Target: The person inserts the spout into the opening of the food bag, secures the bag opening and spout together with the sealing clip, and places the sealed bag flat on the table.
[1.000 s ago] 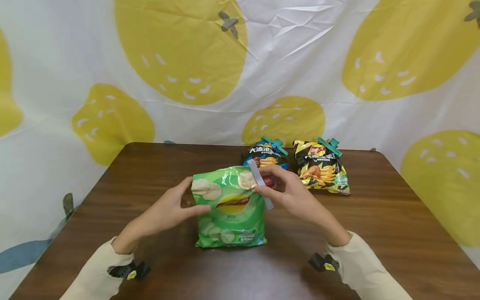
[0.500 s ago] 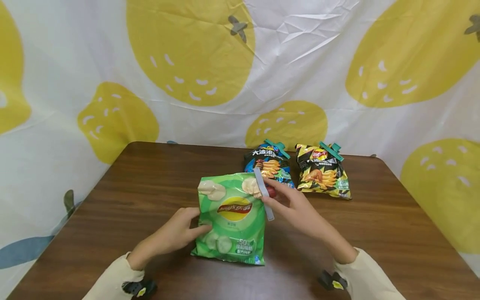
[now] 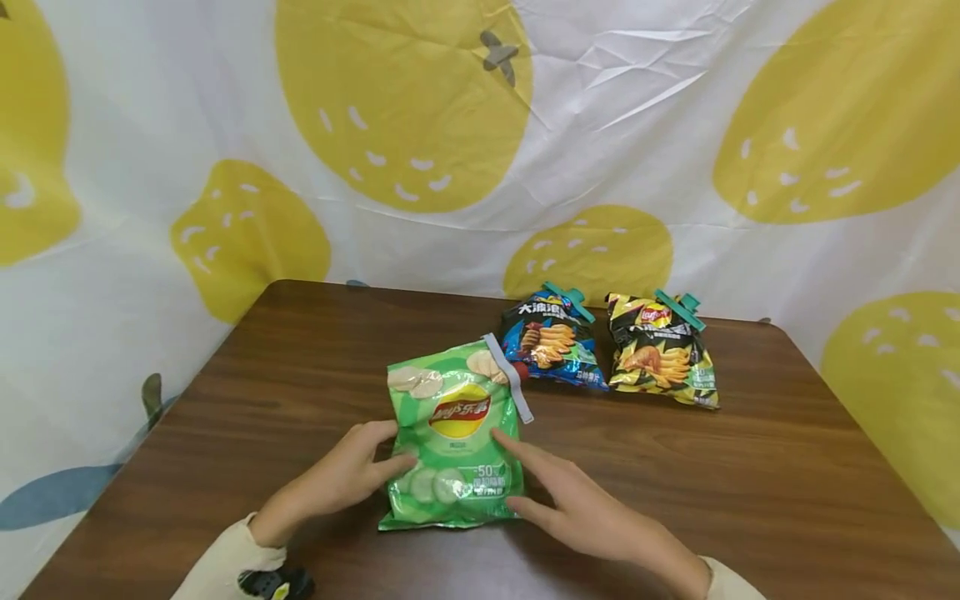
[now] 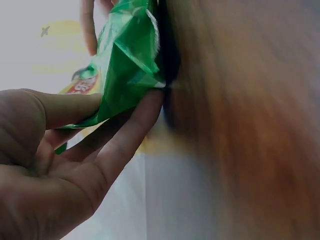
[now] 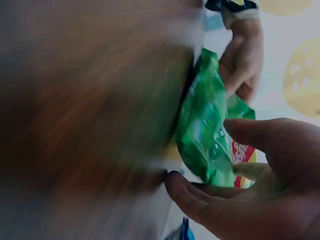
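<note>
A green bag of potato chips (image 3: 461, 450) lies on the table, its front facing up. A white-grey clip (image 3: 510, 377) with a red grip spans its upper right corner. At the bag's left edge my left hand (image 3: 341, 475) holds it, thumb on the front and fingers underneath; the left wrist view shows the green film (image 4: 131, 55) between them. My right hand (image 3: 577, 500) is at the lower right edge. In the right wrist view its fingers are spread around the bag's side (image 5: 205, 125), the thumb tip at the film and a gap inside the hand.
Behind, a blue chip bag (image 3: 551, 342) and a black-and-yellow chip bag (image 3: 660, 354) lie side by side, each with a teal clip. A lemon-print cloth (image 3: 420, 250) hangs behind the brown table (image 3: 750, 467).
My right hand has let go of the clip and moved down to the bag's lower right edge. The bag has come lower and lies flatter; my left hand has slid down its left edge.
</note>
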Tool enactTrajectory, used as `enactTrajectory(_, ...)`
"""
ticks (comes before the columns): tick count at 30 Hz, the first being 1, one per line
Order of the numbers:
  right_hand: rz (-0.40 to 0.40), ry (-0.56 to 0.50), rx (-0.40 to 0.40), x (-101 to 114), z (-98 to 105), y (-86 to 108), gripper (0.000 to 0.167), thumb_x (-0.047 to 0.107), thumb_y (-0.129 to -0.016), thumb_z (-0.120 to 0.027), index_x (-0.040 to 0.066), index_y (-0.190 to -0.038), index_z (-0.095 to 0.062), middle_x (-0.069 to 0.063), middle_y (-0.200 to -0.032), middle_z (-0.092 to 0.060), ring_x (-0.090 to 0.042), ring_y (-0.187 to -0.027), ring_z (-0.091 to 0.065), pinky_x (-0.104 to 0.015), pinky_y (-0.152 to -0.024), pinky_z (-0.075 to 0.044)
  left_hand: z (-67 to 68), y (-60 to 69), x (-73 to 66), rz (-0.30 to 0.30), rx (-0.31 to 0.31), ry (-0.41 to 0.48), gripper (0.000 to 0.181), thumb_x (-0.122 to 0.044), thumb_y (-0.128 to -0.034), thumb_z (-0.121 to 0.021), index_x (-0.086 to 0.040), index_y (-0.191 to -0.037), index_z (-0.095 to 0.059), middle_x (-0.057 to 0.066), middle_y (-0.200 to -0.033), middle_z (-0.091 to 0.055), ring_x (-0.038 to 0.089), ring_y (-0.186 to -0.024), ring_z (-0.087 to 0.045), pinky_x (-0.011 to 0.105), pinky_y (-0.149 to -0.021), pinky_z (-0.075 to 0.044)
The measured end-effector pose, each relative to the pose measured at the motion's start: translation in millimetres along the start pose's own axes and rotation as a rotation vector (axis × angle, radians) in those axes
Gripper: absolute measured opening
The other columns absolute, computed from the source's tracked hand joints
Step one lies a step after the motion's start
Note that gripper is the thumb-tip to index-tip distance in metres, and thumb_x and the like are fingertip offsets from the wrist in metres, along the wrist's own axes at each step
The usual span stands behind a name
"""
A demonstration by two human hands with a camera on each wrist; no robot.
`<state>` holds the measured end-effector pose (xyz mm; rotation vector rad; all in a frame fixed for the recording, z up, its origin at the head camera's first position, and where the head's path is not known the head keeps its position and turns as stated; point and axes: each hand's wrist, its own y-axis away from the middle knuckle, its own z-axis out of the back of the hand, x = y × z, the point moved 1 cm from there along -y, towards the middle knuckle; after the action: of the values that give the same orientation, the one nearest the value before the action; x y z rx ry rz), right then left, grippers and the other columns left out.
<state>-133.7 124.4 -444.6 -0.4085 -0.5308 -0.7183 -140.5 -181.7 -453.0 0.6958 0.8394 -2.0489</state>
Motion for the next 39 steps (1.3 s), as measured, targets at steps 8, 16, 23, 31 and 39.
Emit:
enactTrajectory(8,0.124,0.033,-0.040,11,-3,-29.6,0.073,0.019,-0.095,-0.068,0.011,-0.157,-0.029,-0.010,-0.156,-0.037,-0.024,-0.140,-0.041,-0.047,-0.110,-0.037,19.7,-1.3,5.5,0.102,-0.069,0.046,0.033,-0.012,-0.0969,-0.065,-0.007,-0.129,-0.062,0.005,-0.121,-0.068,0.012,-0.105,-0.063,0.030,-0.088,-0.052)
enactTrajectory(16,0.187,0.086,-0.202,8,15,-92.3,0.072,-0.005,-0.083,-0.074,-0.004,-0.147,-0.041,-0.021,-0.143,-0.051,-0.034,-0.132,-0.049,-0.047,-0.108,-0.040,51.9,-44.7,17.8,0.134,-0.265,0.081,0.040,-0.010,-0.0991,-0.061,-0.006,-0.139,-0.053,0.016,-0.114,-0.070,0.018,-0.081,-0.071,0.030,-0.065,-0.057)
enactTrajectory(23,0.035,0.140,-0.185,-7,28,-142.9,0.070,-0.003,-0.086,-0.070,-0.005,-0.148,-0.039,-0.024,-0.143,-0.050,-0.035,-0.131,-0.049,-0.047,-0.106,-0.042,65.0,-95.9,45.5,0.171,-0.331,0.005,0.034,-0.009,-0.0990,-0.058,-0.006,-0.133,-0.056,0.018,-0.097,-0.073,0.020,-0.069,-0.069,0.032,-0.060,-0.055)
enactTrajectory(31,-0.188,0.151,-0.111,-19,24,-177.9,0.069,0.000,-0.087,-0.064,-0.006,-0.149,-0.036,-0.025,-0.141,-0.051,-0.036,-0.131,-0.048,-0.046,-0.107,-0.041,63.0,-135.0,78.1,0.303,-0.242,-0.054,0.042,-0.009,-0.1006,-0.052,-0.002,-0.142,-0.048,0.022,-0.121,-0.063,0.030,-0.094,-0.064,0.042,-0.081,-0.051)
enactTrajectory(39,-0.230,0.164,-0.157,-26,11,-187.1,0.063,0.003,-0.091,-0.057,-0.008,-0.148,-0.034,-0.032,-0.142,-0.044,-0.040,-0.126,-0.048,-0.048,-0.104,-0.042,56.7,-149.4,89.5,0.427,-0.149,-0.067,0.053,-0.010,-0.0982,-0.049,0.002,-0.147,-0.034,0.028,-0.136,-0.050,0.039,-0.116,-0.051,0.050,-0.097,-0.043)
